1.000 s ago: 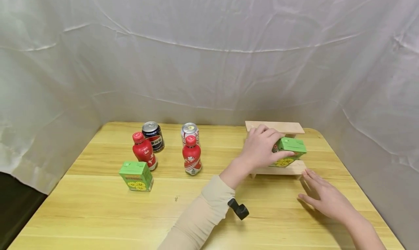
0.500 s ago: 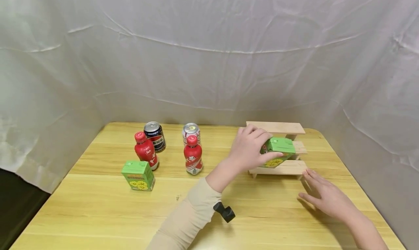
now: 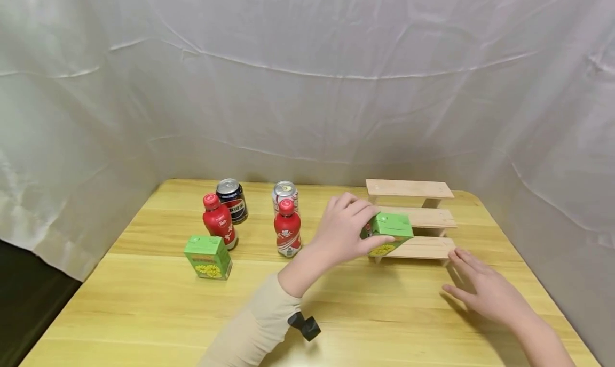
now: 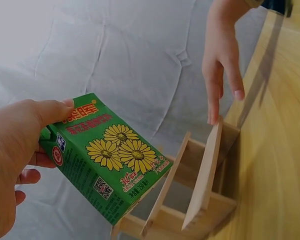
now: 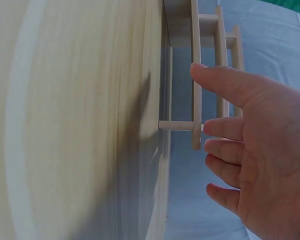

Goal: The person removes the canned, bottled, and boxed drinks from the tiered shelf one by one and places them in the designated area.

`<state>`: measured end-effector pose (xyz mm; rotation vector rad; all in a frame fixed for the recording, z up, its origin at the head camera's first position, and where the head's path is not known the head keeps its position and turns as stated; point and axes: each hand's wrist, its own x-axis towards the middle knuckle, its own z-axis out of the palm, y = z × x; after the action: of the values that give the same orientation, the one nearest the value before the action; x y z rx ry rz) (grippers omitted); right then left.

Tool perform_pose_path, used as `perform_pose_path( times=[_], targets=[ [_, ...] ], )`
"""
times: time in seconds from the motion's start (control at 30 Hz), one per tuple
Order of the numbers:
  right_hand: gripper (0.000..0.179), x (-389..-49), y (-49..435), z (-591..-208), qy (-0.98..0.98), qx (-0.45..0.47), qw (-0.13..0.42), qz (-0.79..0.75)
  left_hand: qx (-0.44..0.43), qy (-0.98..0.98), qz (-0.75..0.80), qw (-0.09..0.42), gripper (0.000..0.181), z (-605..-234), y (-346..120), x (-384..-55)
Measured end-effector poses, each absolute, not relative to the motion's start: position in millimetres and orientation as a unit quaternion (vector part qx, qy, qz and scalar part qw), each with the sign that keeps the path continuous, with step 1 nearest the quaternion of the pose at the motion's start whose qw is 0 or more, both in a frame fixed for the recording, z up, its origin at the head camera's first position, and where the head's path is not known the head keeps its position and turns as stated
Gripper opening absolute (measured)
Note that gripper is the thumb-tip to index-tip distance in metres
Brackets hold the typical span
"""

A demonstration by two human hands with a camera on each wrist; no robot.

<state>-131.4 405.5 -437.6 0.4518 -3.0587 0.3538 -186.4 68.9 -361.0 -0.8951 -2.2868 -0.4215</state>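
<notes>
My left hand (image 3: 342,229) grips a green drink carton (image 3: 393,225) with yellow flowers, thumb across its front and fingers behind. It holds the carton tilted, in front of the left part of a three-step wooden stand (image 3: 425,247). In the left wrist view the carton (image 4: 110,155) shows its flower face and a printed side, clear of the steps. My right hand (image 3: 492,291) has its fingers extended at the right front corner of the lowest step; in the right wrist view its thumb (image 5: 225,82) overlaps that step's edge, and contact is hard to tell.
On the left of the wooden table (image 3: 158,324) stand another green carton (image 3: 207,259), a red bottle (image 3: 219,223) and a dark can (image 3: 234,201). Nearer the middle, a second red bottle (image 3: 288,231) partly hides a whitish can (image 3: 284,191). Pale cloth (image 3: 307,111) hangs behind.
My left hand has moved left with the carton, away from the stand's middle, uncovering more of the steps. The right hand has stayed at the stand's corner. The head view has shifted slightly.
</notes>
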Motion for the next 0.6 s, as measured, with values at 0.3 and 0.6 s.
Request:
perform_pose_path(
  times=[0.3, 0.6],
  targets=[
    [0.085, -131.3, 405.3, -443.8, -0.981, 0.156, 0.019, 0.116, -0.343, -0.874, -0.146, 0.311, 0.053, -368.0, 33.0, -171.3],
    [0.085, -133.9, 407.5, -442.3, -0.980, 0.156, 0.009, 0.124, -0.341, -0.862, -0.124, 0.354, 0.057, -377.5, -1.3, -160.1]
  ],
)
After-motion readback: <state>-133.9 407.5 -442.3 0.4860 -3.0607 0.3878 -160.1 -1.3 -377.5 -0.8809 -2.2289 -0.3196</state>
